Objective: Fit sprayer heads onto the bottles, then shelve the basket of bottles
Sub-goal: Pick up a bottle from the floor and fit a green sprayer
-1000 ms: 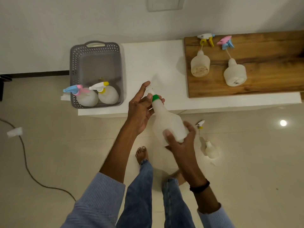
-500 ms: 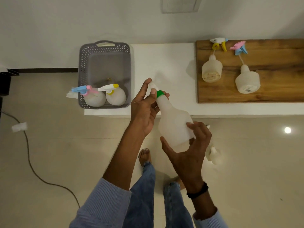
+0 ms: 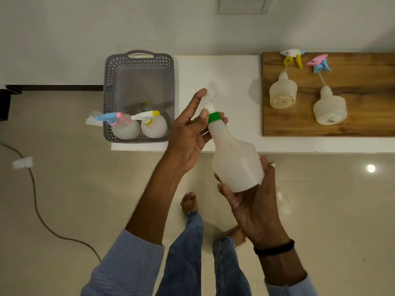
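Note:
A translucent white bottle (image 3: 236, 163) is held tilted in front of me, over the table's front edge. My right hand (image 3: 250, 201) cups its base from below. My left hand (image 3: 190, 133) pinches the green collar (image 3: 213, 117) of the white sprayer head (image 3: 207, 102) at the bottle's neck. The grey basket (image 3: 139, 60) on the table's left end holds two bottles with fitted sprayers, one blue-pink (image 3: 125, 127), one white-yellow (image 3: 152, 124). Two more bottles (image 3: 283, 94) (image 3: 330, 107) lie on the wooden board, each with a sprayer head (image 3: 291, 57) (image 3: 318, 65) resting loosely at its neck.
The white table (image 3: 224, 73) stands against the wall, with a wooden board (image 3: 363, 86) on its right part. A cable (image 3: 36, 206) runs over the tiled floor at the left. My bare feet and jeans are below the hands.
The bottle has tipped a little more upright and shifted right with my right hand regripping under its base. My left hand stays at the green collar. The camera view moved slightly.

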